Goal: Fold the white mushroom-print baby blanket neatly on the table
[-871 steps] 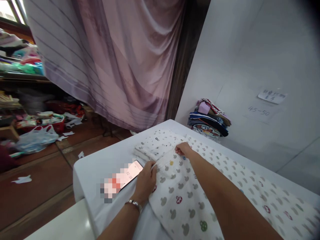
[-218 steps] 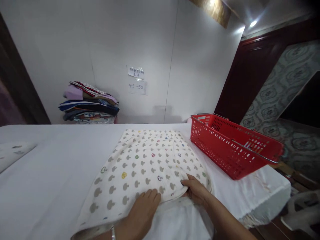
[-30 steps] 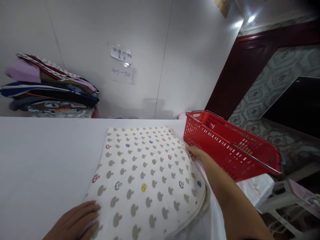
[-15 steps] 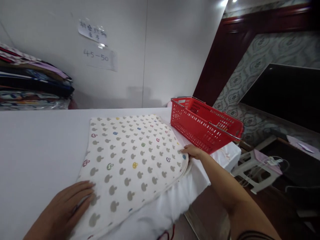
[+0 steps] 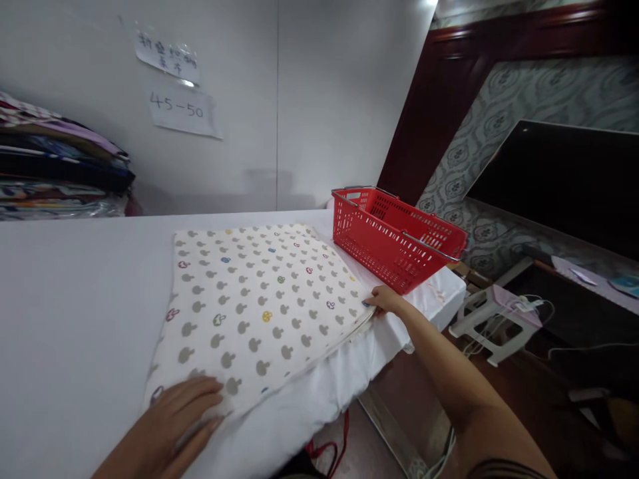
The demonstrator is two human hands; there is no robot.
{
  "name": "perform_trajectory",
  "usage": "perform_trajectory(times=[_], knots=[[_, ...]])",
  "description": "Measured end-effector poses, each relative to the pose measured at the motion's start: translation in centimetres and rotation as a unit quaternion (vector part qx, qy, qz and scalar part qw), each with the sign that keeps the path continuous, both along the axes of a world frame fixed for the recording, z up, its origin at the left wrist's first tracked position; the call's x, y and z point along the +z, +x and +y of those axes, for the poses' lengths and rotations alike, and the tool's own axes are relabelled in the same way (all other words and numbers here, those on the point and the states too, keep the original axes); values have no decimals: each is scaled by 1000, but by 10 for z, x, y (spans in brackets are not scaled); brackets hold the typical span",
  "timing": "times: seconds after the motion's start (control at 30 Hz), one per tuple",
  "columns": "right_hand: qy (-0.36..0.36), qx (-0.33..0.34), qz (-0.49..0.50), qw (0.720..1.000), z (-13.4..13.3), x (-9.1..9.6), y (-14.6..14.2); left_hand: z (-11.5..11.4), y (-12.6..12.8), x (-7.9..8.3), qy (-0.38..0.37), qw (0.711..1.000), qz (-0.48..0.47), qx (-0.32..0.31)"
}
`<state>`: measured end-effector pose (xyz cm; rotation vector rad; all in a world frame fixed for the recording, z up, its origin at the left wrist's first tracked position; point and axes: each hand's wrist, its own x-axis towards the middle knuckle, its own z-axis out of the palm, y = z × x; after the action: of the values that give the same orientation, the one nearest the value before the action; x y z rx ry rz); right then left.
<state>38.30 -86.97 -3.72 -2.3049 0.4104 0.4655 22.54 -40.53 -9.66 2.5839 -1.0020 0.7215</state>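
A folded white cloth printed with small mushrooms [image 5: 259, 306] lies flat on the white-covered table [image 5: 74, 293]. My left hand [image 5: 174, 419] rests flat on the cloth's near left corner, fingers stretched out. At the cloth's right corner, near the table edge, my right hand [image 5: 384, 299] pinches the layers together. A red plastic basket [image 5: 394, 233] stands just beyond my right hand, at the table's right end.
A stack of folded fabrics [image 5: 60, 166] sits at the back left against the white wall, under a paper note reading 45-50 [image 5: 180, 110]. Right of the table are a white stool with cables [image 5: 494, 313], a dark screen [image 5: 564, 179] and a wooden floor.
The view has swung slightly right. My left hand slid right along the cloth's near edge. My right hand stays at the right corner, and the cloth lies squarer and flatter.
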Motion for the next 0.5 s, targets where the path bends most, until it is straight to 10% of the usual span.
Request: perform_trajectory(times=[0.5], knots=[[-106, -44, -40, 993, 0, -16, -24, -8, -11, -5, 26, 999, -4, -37]])
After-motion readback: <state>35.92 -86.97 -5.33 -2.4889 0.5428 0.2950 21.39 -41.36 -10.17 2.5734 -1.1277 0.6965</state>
